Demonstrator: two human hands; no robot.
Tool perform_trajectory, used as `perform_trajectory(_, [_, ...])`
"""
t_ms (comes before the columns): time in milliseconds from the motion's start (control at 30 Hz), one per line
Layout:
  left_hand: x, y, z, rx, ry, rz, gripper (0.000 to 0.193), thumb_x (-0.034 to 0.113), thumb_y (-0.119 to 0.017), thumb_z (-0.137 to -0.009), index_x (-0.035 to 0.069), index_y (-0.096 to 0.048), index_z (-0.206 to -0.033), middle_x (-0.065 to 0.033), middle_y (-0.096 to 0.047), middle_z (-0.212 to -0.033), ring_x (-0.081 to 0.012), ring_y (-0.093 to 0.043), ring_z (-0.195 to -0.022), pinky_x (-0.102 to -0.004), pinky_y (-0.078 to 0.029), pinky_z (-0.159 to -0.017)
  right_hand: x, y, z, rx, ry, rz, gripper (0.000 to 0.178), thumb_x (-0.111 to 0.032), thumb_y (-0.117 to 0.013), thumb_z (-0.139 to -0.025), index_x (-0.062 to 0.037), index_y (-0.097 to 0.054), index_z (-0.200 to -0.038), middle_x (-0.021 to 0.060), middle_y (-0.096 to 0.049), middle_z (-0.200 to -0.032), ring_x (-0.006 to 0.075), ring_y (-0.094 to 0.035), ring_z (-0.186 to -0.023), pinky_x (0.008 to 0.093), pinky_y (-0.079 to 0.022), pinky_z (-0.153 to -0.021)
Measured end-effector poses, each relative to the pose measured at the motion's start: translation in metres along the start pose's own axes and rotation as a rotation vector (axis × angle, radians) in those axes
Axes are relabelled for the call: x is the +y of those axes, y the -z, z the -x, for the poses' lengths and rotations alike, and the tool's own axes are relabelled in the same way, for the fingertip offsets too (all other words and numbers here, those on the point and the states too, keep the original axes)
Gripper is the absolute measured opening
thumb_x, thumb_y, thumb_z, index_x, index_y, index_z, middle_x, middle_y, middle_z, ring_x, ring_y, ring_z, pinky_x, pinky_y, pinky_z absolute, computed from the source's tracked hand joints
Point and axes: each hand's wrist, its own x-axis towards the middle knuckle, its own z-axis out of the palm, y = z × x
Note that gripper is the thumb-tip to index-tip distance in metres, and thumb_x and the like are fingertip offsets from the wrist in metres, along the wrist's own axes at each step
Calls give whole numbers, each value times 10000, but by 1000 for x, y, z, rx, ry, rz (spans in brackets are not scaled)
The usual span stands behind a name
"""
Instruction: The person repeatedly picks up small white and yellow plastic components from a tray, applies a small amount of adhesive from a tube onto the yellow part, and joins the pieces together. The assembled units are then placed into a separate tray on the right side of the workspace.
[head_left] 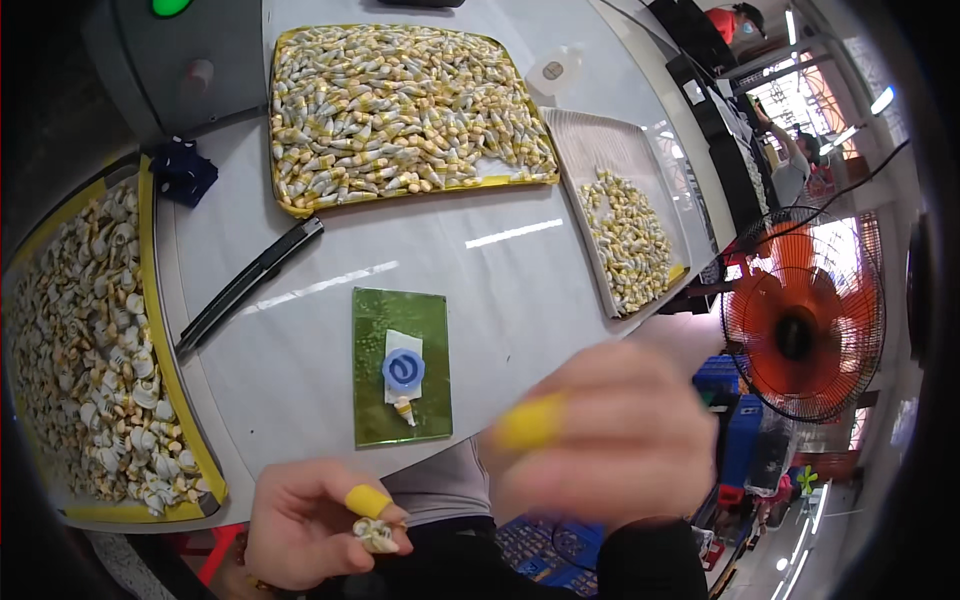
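Observation:
My left hand (310, 525), a yellow wrap on one finger, pinches a small cream-and-yellow shell-like piece (375, 536) at the table's near edge. My right hand (610, 435) is raised to the right of it and smeared by motion. A yellow wrap shows on one of its fingers too; whether it holds anything is hidden by the blur. Beyond the hands, a green glass plate (402, 309) lies on the table. On it sit a white pad (404, 342), a round blue dish (403, 370) and one small white-and-yellow piece (405, 409).
A yellow-rimmed tray (158, 330) of loose pieces stands at left. A larger tray (420, 190) of slender pieces lies at the back, a partly filled white tray (590, 130) at right. Nearby are a black bar (250, 280), dark cloth (184, 172), clear bottle (553, 72) and orange fan (795, 330).

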Motion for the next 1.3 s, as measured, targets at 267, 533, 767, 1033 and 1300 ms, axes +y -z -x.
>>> perform_trajectory(267, [9, 7, -2, -32, -74, 49, 365, 160, -798, -749, -64, -579, -936, -176, -646, -805, -222, -659, -772, -289, -535, -679, 68, 106, 93, -6, -906, 484, 121, -20, -662, -779, 4, -656, -898, 65, -621, -762, 117, -581, -665, 224, -436, -561])
perform_trajectory(533, [11, 4, -6, -27, -84, 73, 377, 180, -801, -747, -55, -567, -925, -177, -650, -798, -212, -638, -755, -284, -523, -666, 80, 88, 118, 87, -913, 416, 131, -9, -624, -824, 18, -653, -949, 65, -588, -836, 108, -574, -674, 224, -449, -595])
perform_trajectory(767, [11, 5, -4, -12, -103, 91, 380, 189, -801, -749, -50, -567, -930, -169, -652, -789, -210, -637, -749, -278, -522, -667, 84, 87, 120, 134, -868, 509, 110, 29, -558, -855, 20, -632, -937, 86, -572, -828, 144, -568, -703, 239, -438, -621])
perform_trajectory(1033, [13, 9, -1, -29, -122, 102, 373, 181, -796, -755, -52, -566, -932, -177, -646, -805, -213, -643, -765, -276, -524, -678, 83, 88, 110, 92, -690, 712, 96, 13, -499, -901, 29, -593, -913, 97, -535, -796, 185, -514, -683, 273, -402, -614])
perform_trajectory(1300, [11, 10, -1, -56, -124, 150, 368, 135, -801, -740, -59, -567, -949, -192, -641, -830, -216, -650, -771, -273, -523, -679, 60, 69, 102, 336, -737, 258, 107, -49, -522, -940, 15, -601, -907, 15, -557, -709, 44, -474, -605, 194, -372, -549])
